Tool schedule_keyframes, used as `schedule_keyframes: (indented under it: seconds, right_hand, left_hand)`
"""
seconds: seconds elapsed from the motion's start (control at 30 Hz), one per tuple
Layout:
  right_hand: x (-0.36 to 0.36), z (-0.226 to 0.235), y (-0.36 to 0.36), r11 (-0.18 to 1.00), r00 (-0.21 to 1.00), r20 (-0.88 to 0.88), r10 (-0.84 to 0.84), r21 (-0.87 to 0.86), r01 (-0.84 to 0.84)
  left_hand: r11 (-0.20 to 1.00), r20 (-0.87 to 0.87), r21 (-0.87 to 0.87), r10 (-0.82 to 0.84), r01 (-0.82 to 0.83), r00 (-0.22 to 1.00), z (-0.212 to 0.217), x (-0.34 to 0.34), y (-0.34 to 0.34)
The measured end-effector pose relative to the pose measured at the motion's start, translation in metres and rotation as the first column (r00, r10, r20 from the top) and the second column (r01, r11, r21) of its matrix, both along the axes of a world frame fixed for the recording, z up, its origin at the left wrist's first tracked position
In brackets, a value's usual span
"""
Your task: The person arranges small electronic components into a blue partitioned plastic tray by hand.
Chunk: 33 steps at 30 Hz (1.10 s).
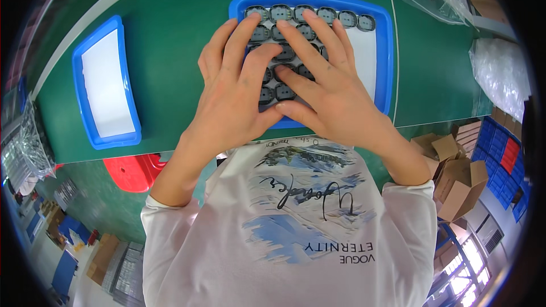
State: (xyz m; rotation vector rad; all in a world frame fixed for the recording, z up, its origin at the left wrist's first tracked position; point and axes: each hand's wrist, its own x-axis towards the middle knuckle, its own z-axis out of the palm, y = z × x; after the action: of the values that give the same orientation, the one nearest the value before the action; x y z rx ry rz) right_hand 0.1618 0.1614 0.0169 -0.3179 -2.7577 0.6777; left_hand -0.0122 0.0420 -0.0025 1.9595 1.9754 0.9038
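Observation:
A blue tray [388, 62] with a white bottom lies on the green table. Several small black plastic housings [280, 13] with rounded corners stand in rows across its left and middle part. Over the left rows rests my left hand [230, 94], fingers spread and bent, fingertips on or just above the housings. My right hand [333, 88] lies over the middle rows with its fingers apart, the tips among the housings. Both thumbs come close together near the tray's front rim. The hands hide some of the housings, and neither has one lifted.
Another blue tray [132, 111] with a white bottom lies at the left of the table. A red stool [133, 171] stands below the table's front edge. Clear plastic bags [503, 74] hang at the right. Opened cardboard boxes [460, 185] and blue bins [492, 142] are at the lower right.

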Motion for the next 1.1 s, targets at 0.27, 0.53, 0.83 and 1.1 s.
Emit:
schedule_keyframes:
  seconds: [0.27,0.53,0.83,1.1]
  right_hand:
    - [0.038,0.011,0.021,0.983,0.98,-0.07,-0.185,-0.01,0.185]
    - [0.045,0.0,-0.007,0.915,0.912,0.074,-0.404,0.048,0.402]
    - [0.044,0.0,-0.003,0.893,0.89,0.066,-0.45,0.034,0.449]
    - [0.027,-0.005,0.007,0.895,0.894,0.064,-0.444,0.081,0.439]
  left_hand:
    - [1.0,-0.009,-0.018,-0.004,0.004,1.0,0.008,-0.003,0.001]
    - [0.994,-0.104,-0.037,-0.111,0.107,0.988,0.021,0.004,0.02]
    - [0.988,-0.166,-0.067,-0.147,0.138,0.975,0.024,0.005,0.032]
    - [0.993,-0.228,-0.071,-0.104,0.09,0.968,0.019,0.002,0.041]
